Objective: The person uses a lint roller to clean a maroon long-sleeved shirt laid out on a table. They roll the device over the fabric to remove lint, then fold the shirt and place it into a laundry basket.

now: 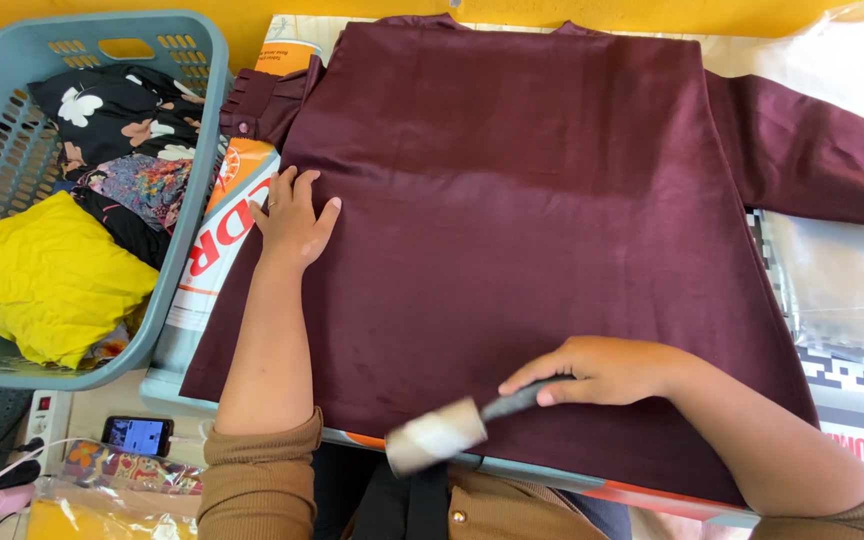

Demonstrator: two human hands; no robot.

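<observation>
A dark maroon garment point(542, 190) lies spread flat over the table, one sleeve reaching right and the other folded at the upper left. My left hand point(293, 215) rests flat, fingers apart, on the garment's left edge. My right hand point(602, 369) grips the dark handle of a lint roller point(447, 433). Its white roll lies blurred on the cloth near the front hem.
A blue-grey plastic basket point(197, 120) at the left holds a yellow cloth point(47, 275) and floral dark clothes point(122, 130). A phone point(137, 435) and a power strip point(40, 415) lie below it. Clear plastic bags point(837, 280) sit at the right.
</observation>
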